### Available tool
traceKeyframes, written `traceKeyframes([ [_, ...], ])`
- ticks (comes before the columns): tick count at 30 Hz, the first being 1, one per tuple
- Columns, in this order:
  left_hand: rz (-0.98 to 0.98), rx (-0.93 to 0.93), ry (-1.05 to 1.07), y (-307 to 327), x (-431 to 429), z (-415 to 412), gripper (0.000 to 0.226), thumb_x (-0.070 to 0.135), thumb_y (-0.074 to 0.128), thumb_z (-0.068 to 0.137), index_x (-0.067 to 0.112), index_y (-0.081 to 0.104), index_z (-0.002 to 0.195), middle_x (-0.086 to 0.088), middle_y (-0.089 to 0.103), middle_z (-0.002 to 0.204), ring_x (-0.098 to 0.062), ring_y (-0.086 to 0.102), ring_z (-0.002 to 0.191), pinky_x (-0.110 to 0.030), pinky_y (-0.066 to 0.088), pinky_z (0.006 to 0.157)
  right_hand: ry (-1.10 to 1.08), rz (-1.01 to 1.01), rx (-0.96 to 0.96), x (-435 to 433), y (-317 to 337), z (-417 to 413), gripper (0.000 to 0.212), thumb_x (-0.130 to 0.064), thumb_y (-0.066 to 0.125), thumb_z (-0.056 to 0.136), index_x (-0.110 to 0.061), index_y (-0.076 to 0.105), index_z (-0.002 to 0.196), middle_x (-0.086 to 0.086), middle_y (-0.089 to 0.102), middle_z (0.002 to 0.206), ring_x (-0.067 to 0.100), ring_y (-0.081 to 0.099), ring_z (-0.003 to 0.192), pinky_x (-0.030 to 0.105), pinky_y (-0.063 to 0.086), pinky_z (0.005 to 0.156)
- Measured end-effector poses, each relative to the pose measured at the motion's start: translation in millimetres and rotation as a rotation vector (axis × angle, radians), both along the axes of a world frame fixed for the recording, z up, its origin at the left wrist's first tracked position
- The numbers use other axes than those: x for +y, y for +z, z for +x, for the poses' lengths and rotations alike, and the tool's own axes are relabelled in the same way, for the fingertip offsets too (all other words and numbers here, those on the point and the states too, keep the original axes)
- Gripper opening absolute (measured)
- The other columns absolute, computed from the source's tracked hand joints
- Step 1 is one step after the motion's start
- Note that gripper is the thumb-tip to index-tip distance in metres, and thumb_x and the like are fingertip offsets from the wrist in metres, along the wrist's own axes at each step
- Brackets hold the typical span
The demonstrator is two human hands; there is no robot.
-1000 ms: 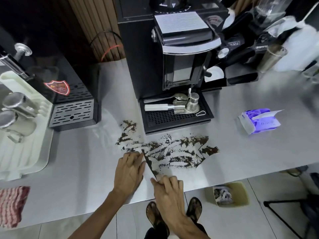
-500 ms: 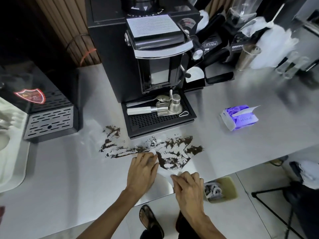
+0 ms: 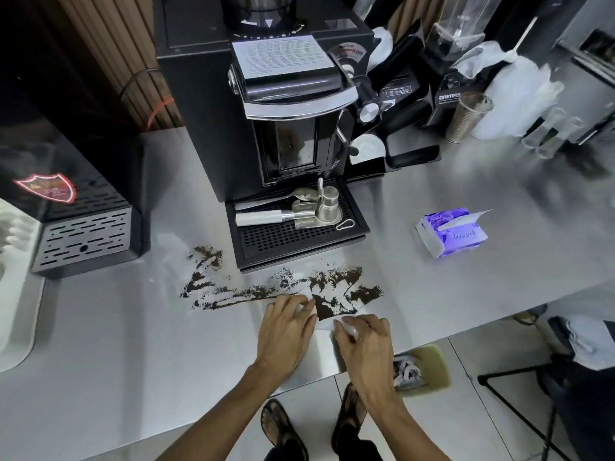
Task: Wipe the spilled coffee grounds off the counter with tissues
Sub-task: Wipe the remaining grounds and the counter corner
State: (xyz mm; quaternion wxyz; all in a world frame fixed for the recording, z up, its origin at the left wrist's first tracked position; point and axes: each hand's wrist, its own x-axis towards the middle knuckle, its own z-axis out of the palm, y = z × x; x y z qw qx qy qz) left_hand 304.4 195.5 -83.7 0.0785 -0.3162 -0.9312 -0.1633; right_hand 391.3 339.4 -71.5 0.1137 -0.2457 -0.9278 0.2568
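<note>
Dark coffee grounds are smeared in streaks across the steel counter, in front of the coffee machine's drip tray. A white tissue lies flat at the near right part of the spill, with a dense patch of grounds on it. My left hand presses on the tissue's left side with fingers spread. My right hand has curled fingers that pinch the tissue's near right edge. A purple tissue pack, open with a sheet sticking out, lies on the counter to the right.
The black coffee machine stands right behind the spill, with metal tools on its tray. A second black machine and a white tray are at the left. A waste bin sits on the floor below the counter's front edge.
Both hands have slid the tissue to the right along the near side of the spill, and grounds have gathered on it. The camera view has also shifted.
</note>
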Motion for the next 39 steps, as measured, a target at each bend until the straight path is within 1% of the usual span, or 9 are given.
traceKeyframes([
  [4, 0.011, -0.011, 0.010, 0.1, 1.4, 0.6, 0.030, 0.033, 0.061, 0.091, 0.019, 0.069, 0.116, 0.007, 0.062, 0.108, -0.017, 0.051, 0.102, -0.031, 0.045, 0.078, -0.057, -0.053, -0.012, -4.0, 8.1, -13.7, 0.025, -0.028, 0.077, 0.081, -0.014, 0.072, 0.101, 0.003, 0.068, 0.095, 0.020, 0.053, 0.089, 0.016, 0.038, 0.066],
  [10, 0.045, -0.025, 0.014, -0.8, 4.2, 0.5, 0.030, 0.030, 0.069, 0.087, 0.018, 0.070, 0.115, 0.007, 0.065, 0.108, -0.017, 0.051, 0.102, -0.030, 0.045, 0.079, -0.037, -0.175, -0.022, -8.1, 13.5, -28.3, 0.036, -0.012, 0.071, 0.084, -0.010, 0.063, 0.119, 0.006, 0.067, 0.104, 0.022, 0.054, 0.097, 0.022, 0.042, 0.073],
  [15, 0.062, -0.056, 0.008, -0.5, 6.2, -1.9, 0.032, 0.029, 0.068, 0.088, 0.017, 0.068, 0.117, 0.007, 0.065, 0.107, -0.017, 0.049, 0.101, -0.033, 0.049, 0.080, -0.010, -0.220, -0.014, -10.6, 16.8, -36.3, 0.046, -0.004, 0.067, 0.085, -0.009, 0.057, 0.130, 0.010, 0.064, 0.108, 0.013, 0.056, 0.087, 0.016, 0.043, 0.080],
  [19, 0.094, -0.074, 0.007, 0.1, 6.7, -3.7, 0.032, 0.027, 0.072, 0.084, 0.018, 0.070, 0.114, 0.009, 0.064, 0.108, -0.016, 0.047, 0.102, -0.032, 0.050, 0.083, 0.030, -0.234, -0.013, -11.5, 16.3, -41.9, 0.046, 0.002, 0.058, 0.088, -0.009, 0.056, 0.133, 0.010, 0.064, 0.104, 0.020, 0.062, 0.088, 0.030, 0.055, 0.081],
  [23, 0.118, -0.095, 0.003, -1.0, 6.7, -5.5, 0.028, 0.027, 0.073, 0.084, 0.021, 0.071, 0.111, 0.011, 0.061, 0.112, -0.016, 0.048, 0.103, -0.028, 0.047, 0.085, 0.100, -0.276, -0.013, -11.2, 19.5, -45.1, 0.044, 0.009, 0.050, 0.089, -0.003, 0.056, 0.131, 0.005, 0.063, 0.113, 0.016, 0.058, 0.097, 0.007, 0.041, 0.083],
  [25, 0.130, -0.118, -0.003, -2.3, 6.7, -6.9, 0.026, 0.027, 0.072, 0.085, 0.022, 0.072, 0.111, 0.013, 0.061, 0.116, -0.016, 0.048, 0.104, -0.028, 0.047, 0.087, 0.127, -0.233, -0.020, -10.9, 21.2, -46.0, 0.047, 0.011, 0.047, 0.088, -0.004, 0.056, 0.131, 0.010, 0.064, 0.113, 0.015, 0.058, 0.097, 0.004, 0.036, 0.081],
  [29, 0.159, -0.154, -0.023, -1.0, 7.2, -9.3, 0.024, 0.026, 0.073, 0.084, 0.022, 0.074, 0.107, 0.015, 0.065, 0.115, -0.012, 0.044, 0.101, -0.016, 0.035, 0.092, 0.196, -0.260, -0.011, -5.6, 21.0, -46.4, 0.044, 0.010, 0.047, 0.089, -0.003, 0.057, 0.129, 0.013, 0.064, 0.119, 0.017, 0.056, 0.109, -0.002, 0.029, 0.088],
  [32, 0.185, -0.185, -0.044, 3.1, 6.4, -10.8, 0.025, 0.024, 0.076, 0.081, 0.023, 0.074, 0.106, 0.015, 0.069, 0.111, -0.010, 0.042, 0.097, -0.012, 0.029, 0.089, 0.263, -0.266, -0.011, -0.8, 18.2, -46.7, 0.048, 0.003, 0.047, 0.086, -0.011, 0.058, 0.131, 0.006, 0.065, 0.115, 0.021, 0.058, 0.107, 0.005, 0.035, 0.087],
  [39, 0.195, -0.334, -0.009, 6.6, 2.6, -15.0, 0.042, 0.033, 0.071, 0.082, 0.030, 0.052, 0.119, 0.018, 0.067, 0.105, -0.010, 0.045, 0.104, -0.024, 0.037, 0.088, 0.370, -0.313, -0.160, 14.4, 14.3, -44.3, 0.078, -0.026, 0.071, 0.074, -0.022, 0.039, 0.145, -0.006, 0.055, 0.128, 0.012, 0.048, 0.118, 0.013, 0.034, 0.096],
])
